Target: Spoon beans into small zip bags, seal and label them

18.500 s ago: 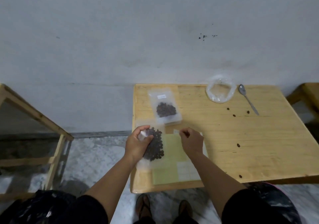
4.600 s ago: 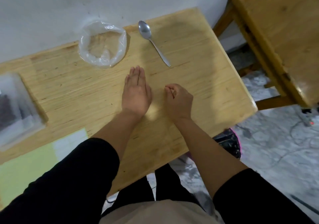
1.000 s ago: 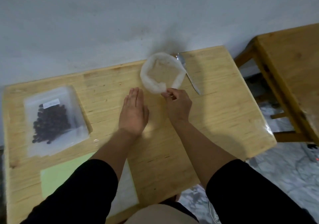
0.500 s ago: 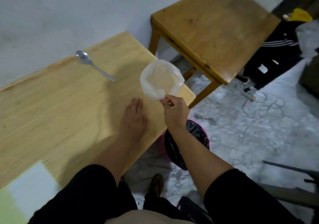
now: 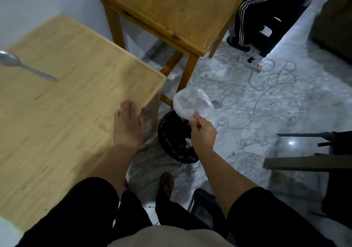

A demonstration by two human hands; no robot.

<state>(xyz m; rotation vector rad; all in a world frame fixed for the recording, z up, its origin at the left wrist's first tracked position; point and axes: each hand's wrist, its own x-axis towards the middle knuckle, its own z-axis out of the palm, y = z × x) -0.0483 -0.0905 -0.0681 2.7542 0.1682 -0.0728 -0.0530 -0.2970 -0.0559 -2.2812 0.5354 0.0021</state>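
Head view: right hand (image 5: 202,132) is pinching the empty clear plastic bag (image 5: 191,102) above and just beyond the black-lined bin (image 5: 175,142); left hand (image 5: 128,125) is lying flat and open on the table (image 5: 57,94).

Two tables (image 5: 76,87), one spoon (image 5: 26,68)

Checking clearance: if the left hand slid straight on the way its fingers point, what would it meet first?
Nothing on the wood, as far as the picture shows. The left hand lies flat on the table with fingers aimed at the far right edge; it would pass that edge into open air. The spoon lies well off to its left.
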